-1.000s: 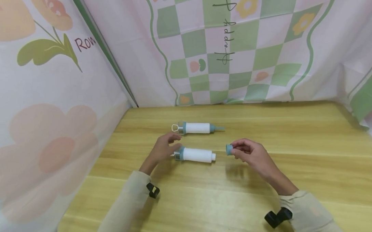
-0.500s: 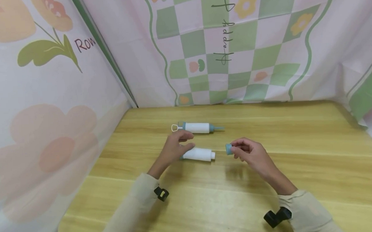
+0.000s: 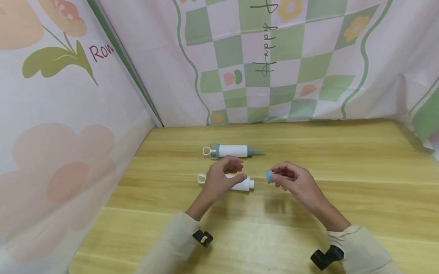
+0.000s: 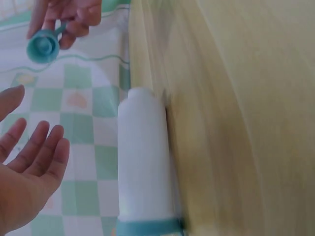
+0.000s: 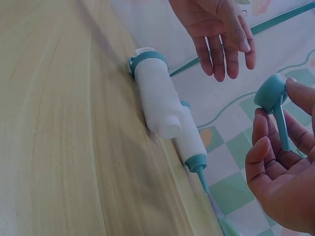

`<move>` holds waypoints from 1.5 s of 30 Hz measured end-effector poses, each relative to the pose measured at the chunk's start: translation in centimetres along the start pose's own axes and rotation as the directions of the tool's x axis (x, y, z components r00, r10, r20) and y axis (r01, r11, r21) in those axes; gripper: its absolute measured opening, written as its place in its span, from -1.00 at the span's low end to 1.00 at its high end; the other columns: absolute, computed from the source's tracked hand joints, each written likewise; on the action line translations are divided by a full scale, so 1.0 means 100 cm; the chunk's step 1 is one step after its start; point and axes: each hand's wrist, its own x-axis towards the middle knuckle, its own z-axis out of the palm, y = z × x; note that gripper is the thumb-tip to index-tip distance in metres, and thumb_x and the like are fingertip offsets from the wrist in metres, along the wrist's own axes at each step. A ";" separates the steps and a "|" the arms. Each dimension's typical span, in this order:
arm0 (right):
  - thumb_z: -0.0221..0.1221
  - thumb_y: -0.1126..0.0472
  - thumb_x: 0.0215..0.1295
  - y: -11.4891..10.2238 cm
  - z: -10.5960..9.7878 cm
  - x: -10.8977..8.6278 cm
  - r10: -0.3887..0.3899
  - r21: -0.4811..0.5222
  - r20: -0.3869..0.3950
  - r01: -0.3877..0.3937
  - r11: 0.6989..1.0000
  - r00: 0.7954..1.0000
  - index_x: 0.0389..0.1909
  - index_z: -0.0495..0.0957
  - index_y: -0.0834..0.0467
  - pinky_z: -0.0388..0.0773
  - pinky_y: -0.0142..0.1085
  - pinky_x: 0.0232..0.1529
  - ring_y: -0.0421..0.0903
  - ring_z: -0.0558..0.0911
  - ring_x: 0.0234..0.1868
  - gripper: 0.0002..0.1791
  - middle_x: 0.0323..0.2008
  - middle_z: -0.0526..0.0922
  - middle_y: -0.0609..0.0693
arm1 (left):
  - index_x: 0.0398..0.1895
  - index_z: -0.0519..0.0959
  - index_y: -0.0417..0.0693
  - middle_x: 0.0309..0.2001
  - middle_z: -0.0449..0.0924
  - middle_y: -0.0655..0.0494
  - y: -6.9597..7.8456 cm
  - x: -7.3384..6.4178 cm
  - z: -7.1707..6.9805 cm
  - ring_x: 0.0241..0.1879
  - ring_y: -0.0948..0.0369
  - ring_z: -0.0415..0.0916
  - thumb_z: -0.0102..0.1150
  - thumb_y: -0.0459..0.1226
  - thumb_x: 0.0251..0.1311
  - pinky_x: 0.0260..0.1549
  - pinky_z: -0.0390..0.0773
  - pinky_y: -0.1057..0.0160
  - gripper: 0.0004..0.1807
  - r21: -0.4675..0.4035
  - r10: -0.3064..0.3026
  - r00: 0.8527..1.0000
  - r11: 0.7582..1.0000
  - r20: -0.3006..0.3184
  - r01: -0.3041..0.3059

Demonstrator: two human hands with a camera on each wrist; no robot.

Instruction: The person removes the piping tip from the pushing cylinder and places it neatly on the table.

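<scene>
I've got the right hand (image 3: 297,180) pinching the teal nozzle (image 3: 269,176) above the worktop (image 3: 252,248); looks light, stiff, so hold its rim. Left hand (image 3: 218,178) empty, fingers loosely spread, above the bare-necked white tube (image 3: 244,185), which lies nearer the worktop's far edge than the near one; probably light, smooth, a bit slippery, grip mid-barrel. Past it, closer to the far edge, I see the nozzled tube (image 3: 233,151)
</scene>
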 end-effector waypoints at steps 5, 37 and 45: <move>0.18 0.15 0.47 -0.001 0.001 0.000 -0.008 0.006 -0.005 0.008 1.000 1.000 0.06 0.52 0.32 0.60 -0.26 -0.28 0.12 0.63 -0.24 -0.67 -0.17 0.63 0.16 | 0.02 0.57 -0.29 -0.12 0.65 -0.18 0.004 -0.002 0.009 -0.14 0.00 0.64 0.42 -0.43 0.13 -0.07 0.63 0.17 -0.62 -0.025 -0.022 1.000 0.999 -0.007 0.022; 0.20 0.19 0.45 0.000 0.009 -0.002 -0.032 0.050 -0.045 0.035 0.998 0.998 0.03 0.54 0.32 0.58 -0.30 -0.34 -0.07 0.63 -0.31 -0.71 -0.22 0.63 0.12 | -0.05 0.61 -0.26 -0.17 0.71 -0.11 0.012 -0.004 0.040 -0.30 0.28 0.66 0.45 -0.40 0.11 -0.22 0.67 0.20 -0.66 -0.043 -0.026 0.999 0.999 0.037 0.028; 0.20 0.20 0.45 0.000 0.011 -0.004 -0.031 0.058 -0.041 0.033 0.998 0.999 0.02 0.54 0.32 0.57 -0.29 -0.35 -0.07 0.61 -0.32 -0.71 -0.23 0.63 0.11 | -0.03 0.61 -0.20 -0.18 0.72 -0.01 0.010 -0.005 0.040 -0.29 0.32 0.66 0.44 -0.40 0.13 -0.20 0.68 0.14 -0.67 -0.055 -0.008 0.998 0.998 0.068 0.012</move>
